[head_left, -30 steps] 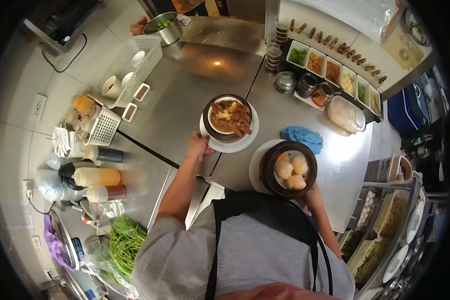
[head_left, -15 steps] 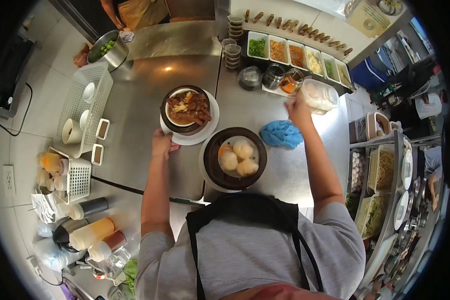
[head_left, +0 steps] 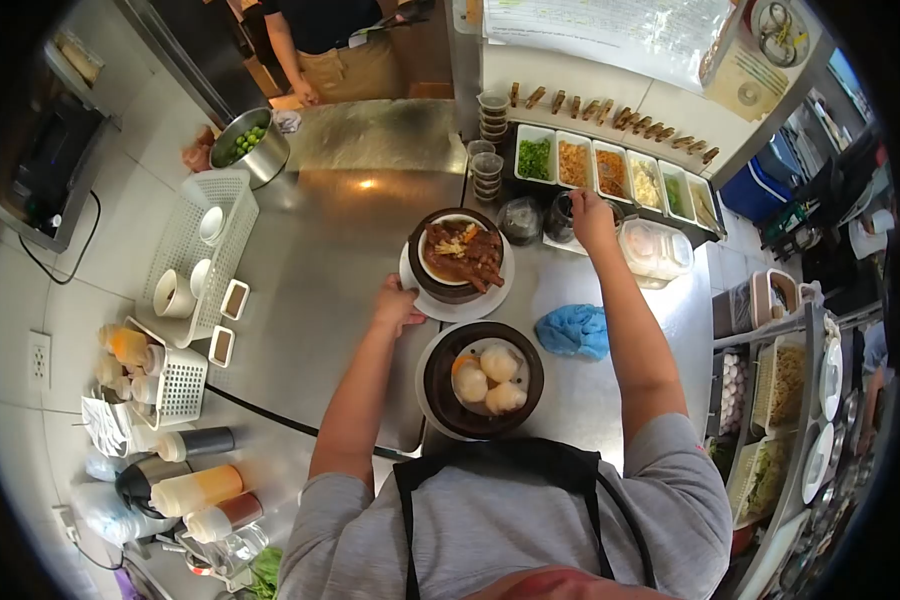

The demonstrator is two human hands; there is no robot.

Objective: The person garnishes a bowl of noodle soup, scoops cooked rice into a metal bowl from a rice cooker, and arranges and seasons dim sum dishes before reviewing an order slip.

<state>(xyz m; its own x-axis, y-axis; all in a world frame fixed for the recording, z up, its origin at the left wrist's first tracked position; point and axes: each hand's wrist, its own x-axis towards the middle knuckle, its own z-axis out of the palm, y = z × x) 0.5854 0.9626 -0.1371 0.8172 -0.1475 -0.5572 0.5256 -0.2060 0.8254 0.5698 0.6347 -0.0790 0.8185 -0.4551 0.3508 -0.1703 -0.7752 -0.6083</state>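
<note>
My left hand [head_left: 398, 305] grips the left rim of a white plate [head_left: 500, 295]. On that plate sits a dark round steamer holding a bowl of brown sauced food [head_left: 460, 252]. Nearer my body, a second dark steamer [head_left: 535, 378] with several pale dumplings [head_left: 500, 363] rests on another white plate [head_left: 425, 400]. My right hand [head_left: 590, 217] is over the small jars in front of the topping trays, its fingers closed together; whatever they hold is too small to make out. A dark jar [head_left: 558, 218] stands just left of it.
A crumpled blue cloth [head_left: 574, 331] lies right of the steamers. Topping trays [head_left: 573, 160] and a clear plastic container [head_left: 656, 250] stand at the back right. At left are white baskets [head_left: 232, 215], bottles [head_left: 198, 491] and a metal pot [head_left: 270, 155]. A person [head_left: 340, 60] stands beyond the counter.
My right hand went from under the dumpling steamer's plate to the plastic container, then to the jars. The dumpling steamer moved left, in front of the other plate. My left hand stays at its plate.
</note>
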